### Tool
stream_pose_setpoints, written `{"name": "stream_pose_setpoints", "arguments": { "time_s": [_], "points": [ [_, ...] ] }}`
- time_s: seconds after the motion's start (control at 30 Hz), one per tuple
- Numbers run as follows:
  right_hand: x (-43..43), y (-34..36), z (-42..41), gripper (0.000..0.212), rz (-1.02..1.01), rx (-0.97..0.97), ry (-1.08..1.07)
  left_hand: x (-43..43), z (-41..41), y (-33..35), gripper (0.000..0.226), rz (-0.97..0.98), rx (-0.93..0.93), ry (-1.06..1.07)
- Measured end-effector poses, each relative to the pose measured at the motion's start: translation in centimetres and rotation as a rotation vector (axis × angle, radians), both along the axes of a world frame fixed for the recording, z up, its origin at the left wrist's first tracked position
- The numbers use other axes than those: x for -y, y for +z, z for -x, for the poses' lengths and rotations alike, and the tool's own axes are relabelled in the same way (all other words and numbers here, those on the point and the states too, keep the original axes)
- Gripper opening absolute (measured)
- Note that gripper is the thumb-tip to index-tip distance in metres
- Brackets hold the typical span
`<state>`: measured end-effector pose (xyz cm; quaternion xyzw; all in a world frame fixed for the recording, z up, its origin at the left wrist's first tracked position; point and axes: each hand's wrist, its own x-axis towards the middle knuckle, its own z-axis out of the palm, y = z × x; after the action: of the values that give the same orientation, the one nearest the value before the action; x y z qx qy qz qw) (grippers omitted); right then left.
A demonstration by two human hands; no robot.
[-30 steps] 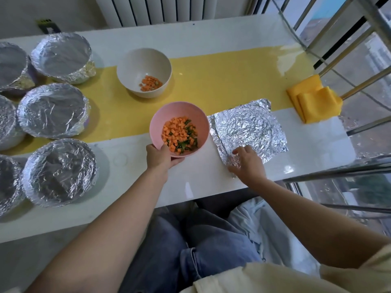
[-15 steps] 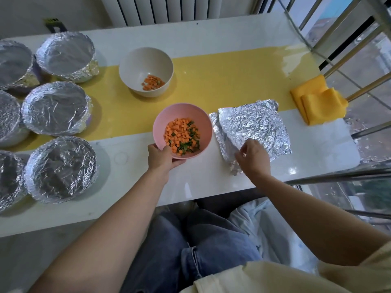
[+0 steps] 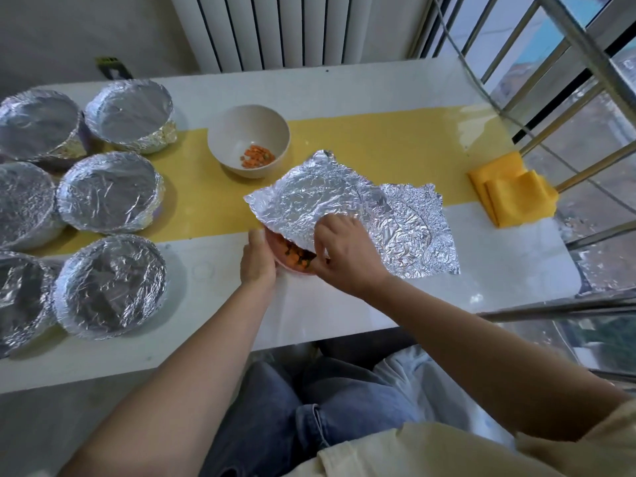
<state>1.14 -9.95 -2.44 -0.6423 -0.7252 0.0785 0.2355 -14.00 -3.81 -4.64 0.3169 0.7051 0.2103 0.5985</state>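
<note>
A pink bowl of diced carrot and greens sits near the table's front edge, mostly hidden under a crumpled foil sheet. My right hand pinches the near edge of that foil sheet and holds it over the bowl. My left hand grips the bowl's left rim. A second foil sheet lies flat on the table just right of the bowl.
A white bowl with a few carrot pieces stands behind. Several foil-covered bowls crowd the table's left side. A folded yellow cloth lies at the right edge, next to metal window bars. A radiator is behind the table.
My right hand has lifted the top foil sheet off the pile and swung it left over the pink bowl. The left hand still holds the bowl's rim.
</note>
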Motion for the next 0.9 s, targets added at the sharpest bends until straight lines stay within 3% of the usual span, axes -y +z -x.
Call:
{"name": "stream_pose_setpoints", "arguments": {
  "time_s": [0.07, 0.23, 0.33, 0.43, 0.6, 0.7, 0.8, 0.9],
  "points": [
    [0.5, -0.4, 1.0, 0.025, 0.054, 0.018, 0.047, -0.3, 0.5, 0.7, 0.07, -0.044, 0.014, 0.073],
    [1.1, -1.0, 1.9, 0.024, 0.178, 0.005, 0.132, 0.0, 0.9, 0.4, 0.057, -0.163, -0.076, -0.082],
    [0.7, -0.5, 1.2, 0.025, 0.152, -0.176, 0.06, -0.1, 1.5, -0.6, 0.045, -0.191, -0.2, -0.153],
    [-0.3, -0.9, -0.1, 0.013, 0.043, -0.198, -0.089, -0.4, 2.1, -1.8, 0.039, -0.206, -0.204, -0.168],
    [-2.0, -2.6, -1.9, 0.052, 0.297, -0.085, -0.33, -0.6, 2.4, -0.7, 0.012, -0.182, -0.26, -0.188],
    [-2.4, -2.9, -2.1, 0.058, 0.361, -0.047, -0.335, -0.3, 2.1, 0.5, 0.036, -0.193, -0.329, -0.124],
    [-2.5, -2.7, -1.7, 0.058, 0.312, 0.004, -0.357, 0.6, 1.1, 1.3, 0.056, -0.511, -0.644, -0.154],
    [-3.1, -2.7, -1.5, 0.057, 0.231, 0.003, -0.313, 1.2, -0.2, 1.3, 0.048, -0.868, -0.836, -0.412]
  ]
}}
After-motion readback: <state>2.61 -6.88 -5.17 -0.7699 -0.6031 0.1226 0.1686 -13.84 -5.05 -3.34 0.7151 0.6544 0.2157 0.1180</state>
